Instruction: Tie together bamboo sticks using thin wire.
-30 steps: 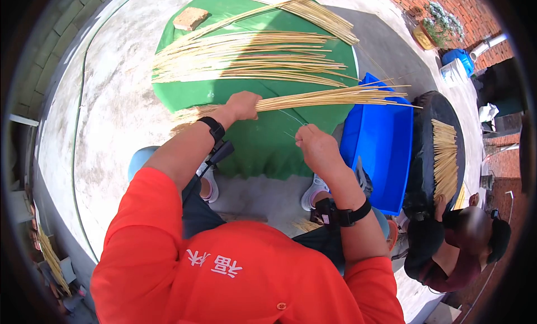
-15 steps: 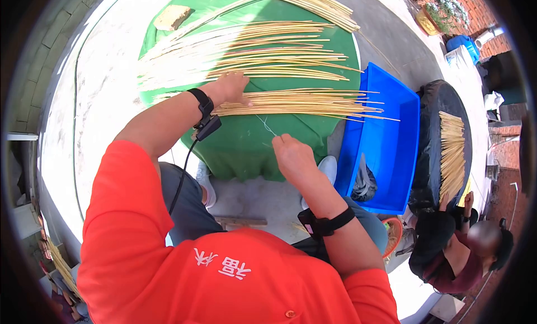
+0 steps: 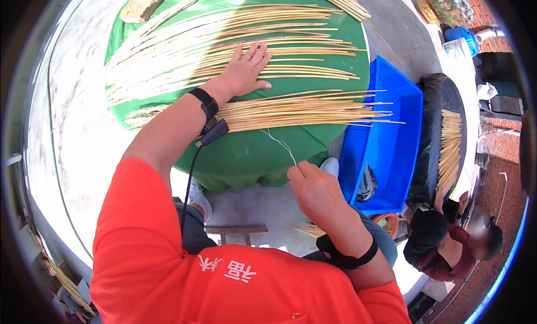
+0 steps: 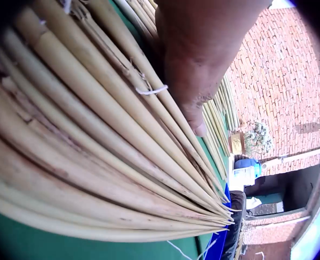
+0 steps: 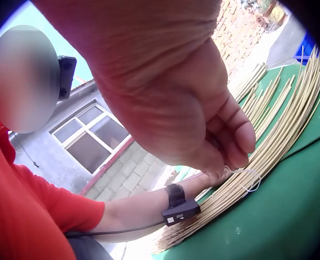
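At the head view's centre, a stalk bundle [image 3: 291, 110] lies on the green-covered desk [image 3: 240, 159]; below, the right hand [image 3: 316, 190] pinches white string [image 3: 286, 147]; above, the left hand [image 3: 243, 73] lies spread over loose stalks [image 3: 215, 61]. At right stands a blue tub [image 3: 395, 150].

In my head view, I see a brick [image 3: 142, 6] upper left, a blue bin [image 3: 395, 139] right of centre, potted flowers [image 3: 454, 6] upper right, another person [image 3: 454, 258] lower right; my right wrist view shows a window [image 5: 89, 138] at left.

Stalks [image 3: 302, 110] on cloth [image 3: 240, 162], tub [image 3: 396, 145] right
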The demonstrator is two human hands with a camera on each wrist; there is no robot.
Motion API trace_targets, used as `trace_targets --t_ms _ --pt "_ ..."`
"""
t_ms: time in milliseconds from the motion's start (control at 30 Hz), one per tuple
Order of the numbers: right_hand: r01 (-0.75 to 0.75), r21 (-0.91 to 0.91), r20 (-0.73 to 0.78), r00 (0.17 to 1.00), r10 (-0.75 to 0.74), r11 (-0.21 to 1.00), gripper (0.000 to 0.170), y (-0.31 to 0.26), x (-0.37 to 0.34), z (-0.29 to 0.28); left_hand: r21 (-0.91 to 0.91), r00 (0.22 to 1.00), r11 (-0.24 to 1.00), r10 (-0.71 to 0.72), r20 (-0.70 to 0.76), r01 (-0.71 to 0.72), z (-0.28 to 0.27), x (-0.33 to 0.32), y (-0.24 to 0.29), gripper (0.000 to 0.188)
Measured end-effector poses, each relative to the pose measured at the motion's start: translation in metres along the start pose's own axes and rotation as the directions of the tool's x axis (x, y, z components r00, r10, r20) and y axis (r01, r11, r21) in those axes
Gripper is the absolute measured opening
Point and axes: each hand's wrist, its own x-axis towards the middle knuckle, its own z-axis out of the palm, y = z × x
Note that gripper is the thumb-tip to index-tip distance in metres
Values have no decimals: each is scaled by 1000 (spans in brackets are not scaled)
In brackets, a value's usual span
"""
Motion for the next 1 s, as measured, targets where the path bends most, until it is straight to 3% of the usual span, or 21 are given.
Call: trace_targets --t_ms 200,400,467,533,600,667,733,800,867,1000 --pt "21 0 83 996 -21 1000 11 -1 7 -2 -22 1000 1000 -6 9 7 3 2 -11 75" --pt "35 9 93 995 -36 999 14 -3 14 1 -43 999 999 3 -47 -5 8 3 -9 74" --pt "69 -30 74 995 -67 997 14 -2 17 3 -111 1000 994 14 -6 -15 2 6 -11 74" --pt "102 -70 56 994 -98 992 14 -1 20 4 -127 999 991 23 -37 -28 -4 13 -21 75" --pt "99 -56 48 994 -97 994 14 1 22 4 -122 966 992 -68 -249 38 -10 23 -34 72" --pt "94 -61 64 994 -91 994 14 1 24 4 -113 961 985 -155 -230 132 -13 30 -53 71" --pt "96 -66 81 993 -91 993 14 2 26 5 -267 915 912 -364 -177 311 2 31 -72 69" --pt "89 -44 95 992 -85 995 13 5 28 6 -314 936 903 -339 -97 295 15 27 -74 71" --pt "89 -43 104 991 -84 995 13 6 31 5 -77 954 952 -299 -30 296 0 18 -53 74" --pt "93 -40 101 991 -89 995 12 7 35 5 -56 962 960 -275 3 274 -5 17 -48 76"
